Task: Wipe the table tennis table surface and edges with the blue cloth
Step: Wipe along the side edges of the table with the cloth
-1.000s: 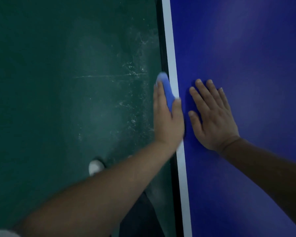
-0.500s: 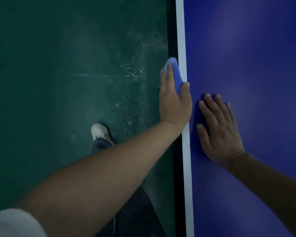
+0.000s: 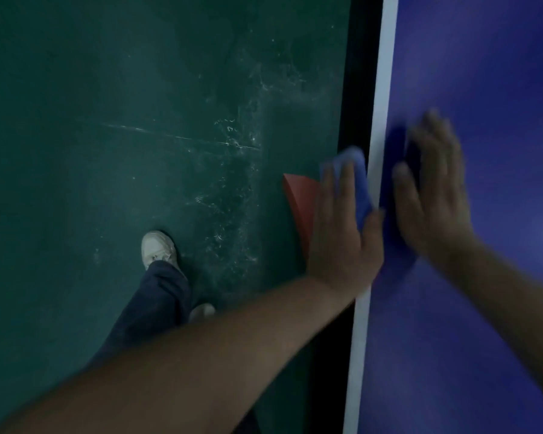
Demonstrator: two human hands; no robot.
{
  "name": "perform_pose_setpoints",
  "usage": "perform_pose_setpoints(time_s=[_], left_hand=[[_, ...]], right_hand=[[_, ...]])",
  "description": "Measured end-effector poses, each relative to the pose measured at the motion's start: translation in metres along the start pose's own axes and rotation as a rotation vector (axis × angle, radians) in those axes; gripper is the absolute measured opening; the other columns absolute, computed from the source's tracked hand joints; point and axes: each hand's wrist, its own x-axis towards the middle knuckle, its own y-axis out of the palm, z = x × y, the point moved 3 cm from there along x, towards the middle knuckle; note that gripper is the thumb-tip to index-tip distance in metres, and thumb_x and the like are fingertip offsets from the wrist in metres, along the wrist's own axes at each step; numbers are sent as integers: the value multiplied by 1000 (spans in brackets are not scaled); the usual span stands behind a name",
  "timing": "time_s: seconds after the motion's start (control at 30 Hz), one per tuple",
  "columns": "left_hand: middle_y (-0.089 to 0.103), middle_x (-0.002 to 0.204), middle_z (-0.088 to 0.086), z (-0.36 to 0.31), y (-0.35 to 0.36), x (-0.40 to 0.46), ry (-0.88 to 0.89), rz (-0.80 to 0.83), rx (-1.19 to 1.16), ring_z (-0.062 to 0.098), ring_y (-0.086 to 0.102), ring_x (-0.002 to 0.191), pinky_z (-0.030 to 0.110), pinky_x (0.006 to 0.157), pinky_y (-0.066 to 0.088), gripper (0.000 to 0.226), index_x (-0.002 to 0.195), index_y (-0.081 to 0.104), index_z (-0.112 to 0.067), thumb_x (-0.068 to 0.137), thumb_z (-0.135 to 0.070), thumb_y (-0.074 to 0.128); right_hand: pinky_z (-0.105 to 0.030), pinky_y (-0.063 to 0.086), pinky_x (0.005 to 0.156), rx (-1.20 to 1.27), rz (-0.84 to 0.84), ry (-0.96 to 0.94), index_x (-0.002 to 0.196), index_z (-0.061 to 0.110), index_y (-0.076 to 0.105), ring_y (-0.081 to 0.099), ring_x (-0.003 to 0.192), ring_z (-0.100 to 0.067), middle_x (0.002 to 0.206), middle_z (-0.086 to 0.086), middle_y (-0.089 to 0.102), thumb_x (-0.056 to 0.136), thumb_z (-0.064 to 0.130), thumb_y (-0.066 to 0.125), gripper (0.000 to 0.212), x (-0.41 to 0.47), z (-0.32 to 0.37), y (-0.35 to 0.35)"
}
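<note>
Head view, near to far.

Left forearm — bare, crossing the lower frame toward the table side.

Dark trouser leg and white shoe — on the green floor, which carries pale scuff marks and a thin scratch line.

Left hand — fingers straight along the table's side, thumb hooked over the top. It presses the blue cloth against the dark side edge; a bunched end of cloth shows beyond the fingertips.

White border line — runs the length of the table tennis table beside the cloth.

Right hand — flat, fingers spread slightly, holding nothing. Blurred, so whether the palm touches the blue top or hovers just above it cannot be told.

Red-orange angular object — on the floor side, partly hidden behind the left hand; what it is cannot be told.

Risks, as judged:
- The cloth is held by straight fingers only; friction along the edge could drag it loose and drop it to the floor.
- The bunched wad may ride on the side face alone and miss the top corner and the white line.
- The left hand passes close to the red-orange object — a knock is possible.
- Dim light may hide missed patches.
- The bare right palm could leave smears on the top.

Brands, labels, writing: none legible anywhere in view.
</note>
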Motion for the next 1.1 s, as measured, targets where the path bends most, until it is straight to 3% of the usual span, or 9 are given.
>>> perform_pose_setpoints(time_s=[0.07, 0.17, 0.27, 0.4, 0.6, 0.73, 0.87, 0.97, 1.1], left_hand=[[1, 170, 5, -10, -4, 64, -50, 1, -34, 13, -4, 156, 23, 121, -2, 71, 162, 6, -18, 101, -33, 40], [2, 170, 4, -16, -7, 87, -64, -33, -38, 11, -1, 155, 27, 122, 3, 72, 162, 8, -17, 102, -33, 42], [-4, 170, -4, -10, -7, 10, -30, 33, -38, 13, -7, 156, 41, 127, 4, 68, 163, 2, -20, 106, -30, 38], [-10, 169, -10, 2, -5, -65, -119, 98, -48, 14, -5, 156, 54, 124, 16, 68, 159, -8, -43, 106, -47, 34], [5, 170, 6, -21, -8, 112, -21, -4, -26, 18, -3, 157, 32, 125, 1, 69, 161, 11, -10, 103, -39, 35], [12, 168, 13, -42, -14, 212, -59, -108, -45, 23, 7, 156, 38, 125, 7, 70, 160, 15, -6, 99, -30, 42], [8, 170, 6, -27, -10, 119, -4, -69, -55, 18, 4, 157, 41, 127, 10, 66, 161, 10, -9, 105, -25, 42], [-5, 170, -8, -12, -6, 13, -61, 56, -39, 17, -3, 157, 49, 126, 12, 71, 161, -7, -33, 105, -36, 38], [-14, 168, -16, -9, -5, 12, -79, 99, 14, 15, -7, 156, 51, 125, 13, 69, 156, -16, -45, 105, -49, 30]], right_hand=[[-32, 5, 125, -43, 75, 80, 154, 2, 30, 13, 153, -31, 164, -17, 20, 108, 40, 28, 60, 60, -13, 3], [-39, 1, 126, -126, 123, 141, 160, 15, 17, 3, 155, -25, 168, -5, 10, 106, 44, 22, 62, 103, -20, 11], [-45, 4, 126, -124, 93, 130, 159, 15, 20, 6, 155, -26, 168, -5, 14, 107, 41, 27, 59, 103, -18, 11], [-45, 5, 125, -108, 85, 129, 158, 12, 24, 8, 155, -28, 167, -7, 17, 106, 38, 29, 59, 104, -20, 12], [-50, 7, 125, -97, 76, 109, 157, 7, 27, 11, 154, -31, 166, -11, 19, 104, 35, 29, 60, 101, -21, 13], [-52, 8, 125, -97, 81, 102, 157, 7, 25, 10, 155, -31, 166, -12, 18, 104, 35, 29, 60, 102, -21, 12], [-55, 11, 123, -81, 59, 88, 156, 6, 27, 12, 154, -34, 165, -13, 21, 103, 34, 31, 60, 102, -21, 12], [-54, 12, 123, -80, 65, 86, 156, 6, 28, 13, 154, -34, 165, -12, 21, 103, 33, 33, 60, 102, -22, 12], [-55, 11, 124, -70, 65, 80, 155, 5, 29, 13, 154, -34, 164, -12, 22, 103, 32, 33, 59, 102, -21, 12]])
